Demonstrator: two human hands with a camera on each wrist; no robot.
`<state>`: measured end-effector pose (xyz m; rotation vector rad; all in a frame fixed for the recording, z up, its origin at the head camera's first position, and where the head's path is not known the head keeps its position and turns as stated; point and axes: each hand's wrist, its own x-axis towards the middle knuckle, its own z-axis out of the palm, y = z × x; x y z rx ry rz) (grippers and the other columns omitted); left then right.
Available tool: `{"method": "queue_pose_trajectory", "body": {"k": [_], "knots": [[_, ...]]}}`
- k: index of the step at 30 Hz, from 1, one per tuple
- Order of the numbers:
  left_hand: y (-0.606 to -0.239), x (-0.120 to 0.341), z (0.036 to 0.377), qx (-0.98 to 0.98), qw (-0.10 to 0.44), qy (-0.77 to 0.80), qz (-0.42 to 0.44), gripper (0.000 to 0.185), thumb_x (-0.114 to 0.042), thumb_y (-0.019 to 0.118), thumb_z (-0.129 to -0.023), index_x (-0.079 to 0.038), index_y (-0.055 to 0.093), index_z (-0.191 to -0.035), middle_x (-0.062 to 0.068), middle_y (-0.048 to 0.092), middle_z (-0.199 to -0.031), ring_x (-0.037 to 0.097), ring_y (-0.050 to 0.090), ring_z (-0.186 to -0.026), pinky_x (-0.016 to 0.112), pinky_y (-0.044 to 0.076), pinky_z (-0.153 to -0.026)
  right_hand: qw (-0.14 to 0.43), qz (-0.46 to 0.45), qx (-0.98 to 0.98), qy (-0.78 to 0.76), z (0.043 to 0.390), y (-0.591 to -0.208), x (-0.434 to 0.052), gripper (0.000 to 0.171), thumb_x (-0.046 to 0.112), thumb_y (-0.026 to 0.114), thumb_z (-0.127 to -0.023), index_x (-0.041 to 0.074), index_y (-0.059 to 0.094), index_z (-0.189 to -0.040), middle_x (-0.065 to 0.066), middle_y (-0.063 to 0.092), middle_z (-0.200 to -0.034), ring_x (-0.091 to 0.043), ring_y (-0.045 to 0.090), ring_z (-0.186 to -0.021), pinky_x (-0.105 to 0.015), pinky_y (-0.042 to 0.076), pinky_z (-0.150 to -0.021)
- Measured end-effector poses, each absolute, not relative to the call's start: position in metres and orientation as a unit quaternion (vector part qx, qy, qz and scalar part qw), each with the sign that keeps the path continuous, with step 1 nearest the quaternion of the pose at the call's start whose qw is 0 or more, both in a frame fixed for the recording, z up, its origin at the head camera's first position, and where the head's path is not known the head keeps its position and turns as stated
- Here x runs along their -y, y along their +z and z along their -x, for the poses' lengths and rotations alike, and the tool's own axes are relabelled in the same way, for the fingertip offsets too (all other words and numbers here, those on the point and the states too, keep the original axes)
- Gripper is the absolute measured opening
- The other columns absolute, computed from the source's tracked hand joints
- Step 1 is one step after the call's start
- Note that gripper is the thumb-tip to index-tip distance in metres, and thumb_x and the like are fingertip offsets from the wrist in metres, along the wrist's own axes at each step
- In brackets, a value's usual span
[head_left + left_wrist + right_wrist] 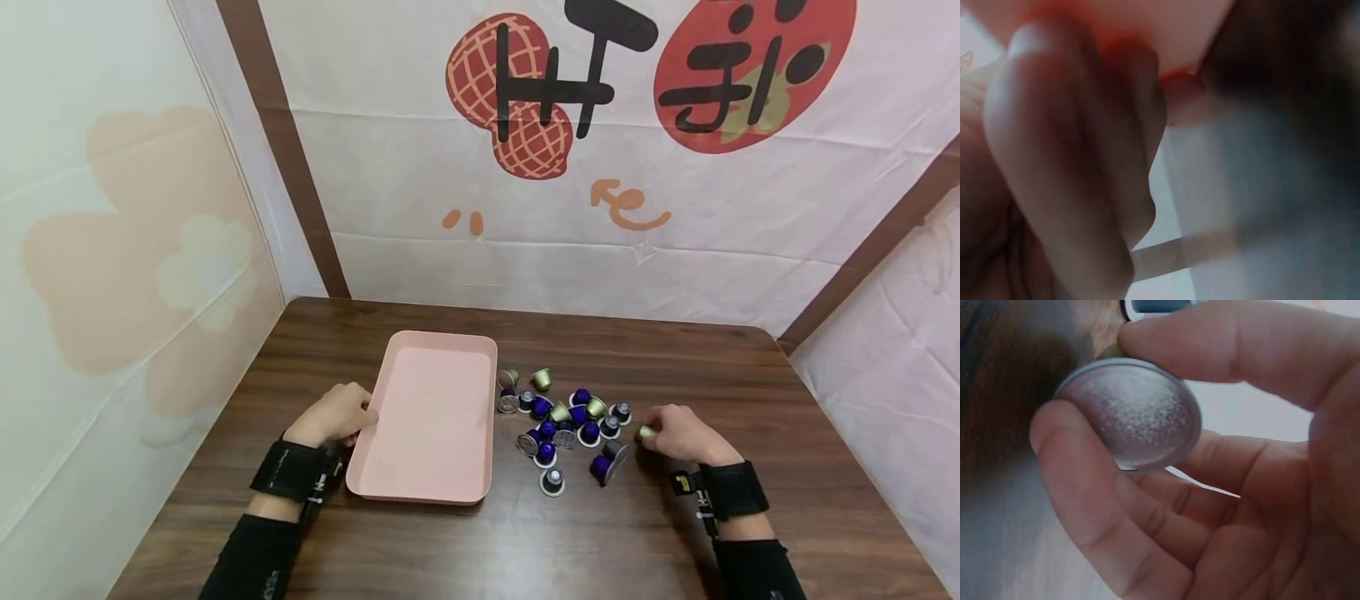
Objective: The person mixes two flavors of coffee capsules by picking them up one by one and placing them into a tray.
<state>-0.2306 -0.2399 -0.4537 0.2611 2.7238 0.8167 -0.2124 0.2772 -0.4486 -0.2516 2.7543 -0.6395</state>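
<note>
My left hand [336,417] grips the left edge of a shallow pink tray [486,408], its fingers curled at the rim. In the left wrist view those fingers [1066,162] fill the foreground, with the tray's pink surface [1172,25] above them. To the right of the pile, my right hand [686,435] pinches a green coffee capsule [644,432] between thumb and finger. The right wrist view shows that capsule's round foil lid [1141,419] facing the camera. Between tray and right hand lie several loose coffee capsules, among them a purple one [546,452] and a green one [542,379].
Nearest the front of the scattered capsules stands a silver-grey one [552,481]. A dark purple capsule [601,468] lies on its side close to the right hand. The wooden table [600,550] meets a printed white cloth [525,275] at the back.
</note>
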Motion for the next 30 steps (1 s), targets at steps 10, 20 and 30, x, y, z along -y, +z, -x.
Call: {"method": "queue_pose_trajectory", "body": {"k": [10, 20, 30], "knots": [[-0.455, 0.239, 0.229, -0.943, 0.158, 0.281, -0.087, 0.014, -0.008, 0.051, -0.081, -0.006, 0.061, -0.072, 0.004, 0.054, -0.053, 0.014, 0.053, -0.041, 0.027, 0.046, -0.042, 0.146, 0.089, -0.957, -0.234, 0.208, -0.438, -0.281, 0.028, 0.008, 0.061, -0.085, -0.008, 0.06, -0.108, -0.008, 0.059, -0.087, -0.018, 0.051, -0.07, -0.033, 0.044, -0.059], [-0.456, 0.238, 0.23, -0.944, 0.154, 0.278, -0.083, 0.013, -0.008, 0.051, -0.081, -0.005, 0.061, -0.073, 0.005, 0.054, -0.054, 0.014, 0.054, -0.041, 0.027, 0.045, -0.041, 0.13, 0.127, -0.955, -0.235, 0.214, -0.417, -0.275, 0.027, 0.009, 0.057, -0.088, -0.008, 0.06, -0.11, -0.01, 0.06, -0.092, -0.018, 0.054, -0.073, -0.033, 0.045, -0.062], [-0.457, 0.24, 0.23, -0.944, 0.151, 0.283, -0.078, 0.012, -0.009, 0.052, -0.081, -0.006, 0.062, -0.076, 0.004, 0.055, -0.055, 0.013, 0.054, -0.04, 0.026, 0.046, -0.041, 0.106, 0.198, -0.952, -0.207, 0.236, -0.384, -0.251, 0.027, 0.008, 0.056, -0.088, -0.007, 0.06, -0.11, -0.008, 0.058, -0.089, -0.016, 0.049, -0.068, -0.033, 0.04, -0.06]]}}
